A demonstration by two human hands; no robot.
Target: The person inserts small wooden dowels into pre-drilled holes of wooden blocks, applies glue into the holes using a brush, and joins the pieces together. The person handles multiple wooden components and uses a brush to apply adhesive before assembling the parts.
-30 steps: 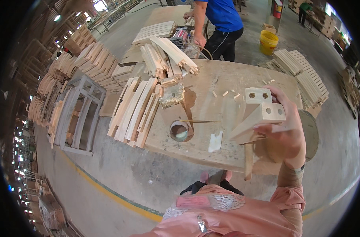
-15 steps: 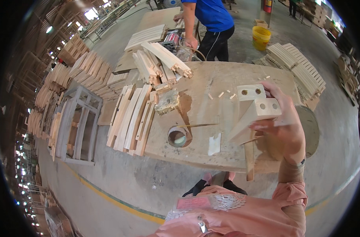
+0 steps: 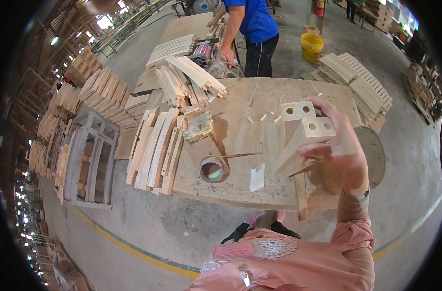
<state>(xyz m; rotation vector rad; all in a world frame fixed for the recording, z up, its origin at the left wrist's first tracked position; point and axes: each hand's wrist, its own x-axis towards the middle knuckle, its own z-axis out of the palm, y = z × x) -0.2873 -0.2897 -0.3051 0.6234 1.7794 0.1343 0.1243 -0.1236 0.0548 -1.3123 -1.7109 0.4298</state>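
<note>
- Right hand: closed round two blocks, thumb on the near side, fingers behind. Left hand lies outside my view; I cannot tell its state.
- Front block: held over the right part of the bench. Drilled end, with two round holes, faces up toward my camera; long axis slants down and leftward from there.
- Rear block: just beside it, up and to the left. Drilled end also faces me; holes look darker inside. I can't tell whether the lower ends touch the bench.
- Paper: white scrap, left of the blocks, lying on the bench.
- Cup: round, left of the paper, mouth up; I see pale stuff at the bottom.
- Stick: thin, one end at the cup's rim, the other pointing right.
- Pegs: small, scattered, left of the rear block.
- Slats: side by side along the bench's left edge.
- Co-worker: blue shirt, beyond the bench.
- Bucket: yellow, upright on the floor; I can't make out its contents.
- Carton: just behind the bucket, contents unclear.
</note>
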